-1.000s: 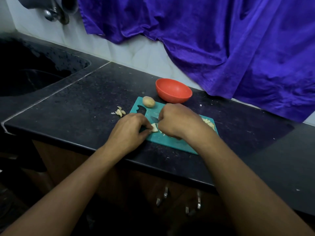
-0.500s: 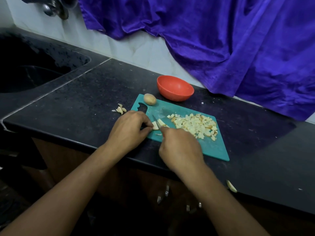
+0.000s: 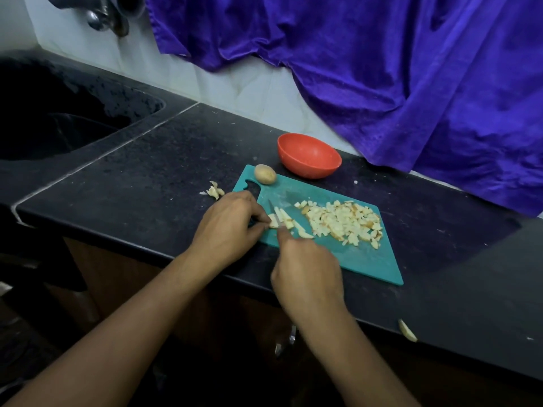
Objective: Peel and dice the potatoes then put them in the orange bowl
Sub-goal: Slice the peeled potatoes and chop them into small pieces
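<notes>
The potato strips [image 3: 286,221], pale and peeled, lie side by side on the near left part of the teal cutting board [image 3: 367,259]. The left hand [image 3: 229,224] has its grip closed on their left end, with the fingertips and thumb pinching them down against the cutting board. The right hand [image 3: 307,277], over the board's near edge, has its grip curled round the handle of a knife [image 3: 271,208]. The handle is hidden inside the hand, and only the thin blade shows, crossing the strips just beside the left fingertips. To the right of the strips, a pile of diced potato [image 3: 340,220] spreads over the middle of the board, some cubes with brownish sides. A whole unpeeled potato [image 3: 265,174] sits at the board's far left corner, next to its handle hole. The orange bowl [image 3: 308,155] stands upright on the dark speckled counter [image 3: 147,177], just beyond the board's far edge. A small heap of peelings [image 3: 214,190] lies on the counter just left of the board. A stray potato piece [image 3: 407,330] rests at the counter's front edge, nearer the camera than the board's near right corner. Well to the left of the board is a sink [image 3: 58,127], with a tap [image 3: 105,16] above it. A purple cloth [image 3: 382,69] hangs on the wall beyond the board.
</notes>
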`<state>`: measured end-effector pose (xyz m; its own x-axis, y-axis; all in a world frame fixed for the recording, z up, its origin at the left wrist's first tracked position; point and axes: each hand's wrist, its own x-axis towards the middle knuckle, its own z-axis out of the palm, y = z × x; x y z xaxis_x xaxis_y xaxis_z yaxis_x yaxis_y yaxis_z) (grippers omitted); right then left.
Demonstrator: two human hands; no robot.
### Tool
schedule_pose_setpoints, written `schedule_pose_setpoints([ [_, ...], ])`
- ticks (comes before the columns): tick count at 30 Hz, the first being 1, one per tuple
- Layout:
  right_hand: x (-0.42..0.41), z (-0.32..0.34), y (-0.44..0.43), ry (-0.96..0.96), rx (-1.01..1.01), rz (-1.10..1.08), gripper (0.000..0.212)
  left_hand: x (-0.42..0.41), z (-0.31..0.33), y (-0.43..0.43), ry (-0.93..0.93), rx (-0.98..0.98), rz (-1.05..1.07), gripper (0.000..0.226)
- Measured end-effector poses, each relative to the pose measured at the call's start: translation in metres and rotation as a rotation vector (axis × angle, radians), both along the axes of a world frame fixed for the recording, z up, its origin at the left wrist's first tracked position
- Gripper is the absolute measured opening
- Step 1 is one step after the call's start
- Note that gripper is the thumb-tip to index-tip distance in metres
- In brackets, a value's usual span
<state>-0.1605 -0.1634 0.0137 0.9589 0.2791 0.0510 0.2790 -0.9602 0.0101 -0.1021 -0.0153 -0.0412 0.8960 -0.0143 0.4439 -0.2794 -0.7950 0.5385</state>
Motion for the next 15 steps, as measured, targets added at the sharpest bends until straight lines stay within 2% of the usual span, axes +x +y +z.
schedule_pose_setpoints([
  [3, 0.001, -0.006, -0.005, -0.032, 0.011, 0.015, 0.061, 0.002, 0.0, 0.0, 0.001, -0.009, -0.003, 0.007],
  [8, 0.027, 0.038, -0.005, 0.133, 0.073, -0.039, 0.03, -0.002, 0.003, 0.0, 0.019, -0.024, 0.038, 0.006],
  [12, 0.048, 0.068, 0.01, 0.166, -0.038, -0.002, 0.018, -0.004, 0.004, -0.001, 0.031, -0.014, 0.074, 0.006],
  [15, 0.052, 0.076, 0.023, 0.183, -0.072, 0.021, 0.017, -0.006, 0.005, 0.0, 0.018, -0.012, 0.055, 0.023],
])
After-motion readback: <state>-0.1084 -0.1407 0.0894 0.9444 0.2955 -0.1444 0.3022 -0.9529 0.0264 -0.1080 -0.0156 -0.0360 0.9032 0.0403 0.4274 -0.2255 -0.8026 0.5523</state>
